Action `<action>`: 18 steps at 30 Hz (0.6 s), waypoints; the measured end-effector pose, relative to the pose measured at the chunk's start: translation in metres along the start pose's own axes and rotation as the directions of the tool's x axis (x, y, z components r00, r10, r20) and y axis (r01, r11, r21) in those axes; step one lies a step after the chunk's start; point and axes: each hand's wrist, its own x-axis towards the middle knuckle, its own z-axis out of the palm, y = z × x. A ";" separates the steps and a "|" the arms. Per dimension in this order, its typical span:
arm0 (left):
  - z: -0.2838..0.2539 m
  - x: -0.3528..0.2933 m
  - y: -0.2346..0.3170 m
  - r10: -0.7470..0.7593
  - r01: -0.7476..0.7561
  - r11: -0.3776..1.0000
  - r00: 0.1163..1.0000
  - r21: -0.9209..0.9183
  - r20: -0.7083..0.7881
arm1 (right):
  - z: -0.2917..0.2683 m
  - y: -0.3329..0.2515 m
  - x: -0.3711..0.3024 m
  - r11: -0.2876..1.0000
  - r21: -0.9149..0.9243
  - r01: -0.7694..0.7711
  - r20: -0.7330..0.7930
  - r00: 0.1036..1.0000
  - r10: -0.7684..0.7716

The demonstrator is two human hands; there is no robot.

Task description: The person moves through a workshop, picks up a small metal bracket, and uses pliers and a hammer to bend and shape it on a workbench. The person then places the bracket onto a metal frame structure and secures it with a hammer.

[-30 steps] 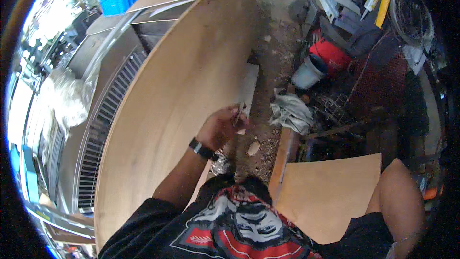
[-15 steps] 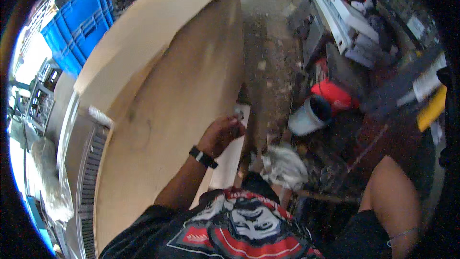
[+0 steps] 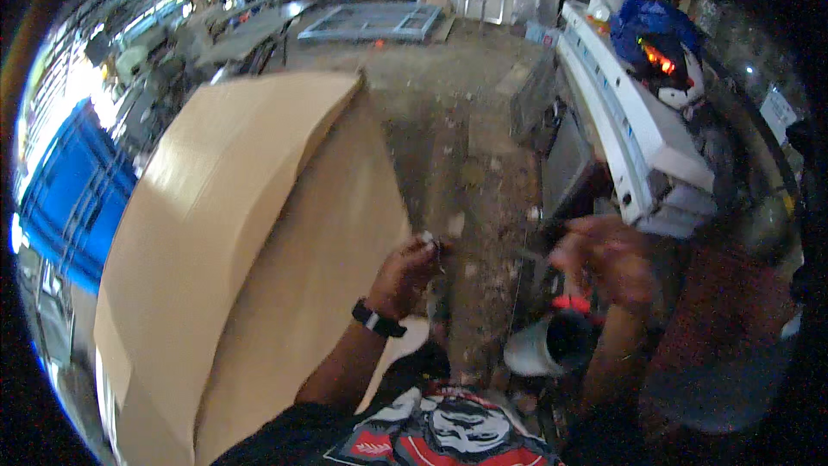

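Note:
My left hand [image 3: 405, 274], with a dark watch on its wrist, is closed in a pinch beside the right edge of a large tan board [image 3: 310, 276]. A small pale object shows at its fingertips, too blurred to name. My right hand [image 3: 608, 263] is raised to the right of it, above the bucket and apart from the left hand. Its fingers are smeared by motion, so I cannot tell whether they hold anything. A tan cardboard sheet [image 3: 216, 181] with an uneven edge lies over the left part of the board.
A grey bucket [image 3: 524, 352] lies tilted below my right hand. White panels [image 3: 621, 138] are stacked at the right, with a blue bundle [image 3: 655, 26] on top. A blue crate [image 3: 73, 194] stands at the left. Far off, a metal frame [image 3: 371, 24] rests low.
The view has tipped up and shows more of the far floor. My right hand has come up into view at the right. My left hand stays pinched near the board's edge.

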 end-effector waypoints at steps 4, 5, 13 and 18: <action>0.012 0.172 0.016 0.009 -0.010 0.999 1.000 0.040 0.024 | -0.159 0.224 0.011 0.642 -0.554 -0.529 -0.537 0.817 0.210; 0.036 0.221 0.022 0.014 -0.016 0.999 0.995 0.028 0.101 | -0.229 0.335 -0.078 0.412 -0.777 -0.476 -0.552 0.830 -0.081; 0.037 0.518 0.105 0.233 -0.215 0.965 0.965 0.148 -0.117 | -0.265 0.330 0.104 0.752 -0.147 -0.642 -0.628 0.648 0.431; -0.001 0.725 0.123 0.322 -0.248 0.922 0.918 0.299 -0.232 | -0.379 0.209 0.370 0.995 -0.071 -0.070 -0.585 0.811 0.015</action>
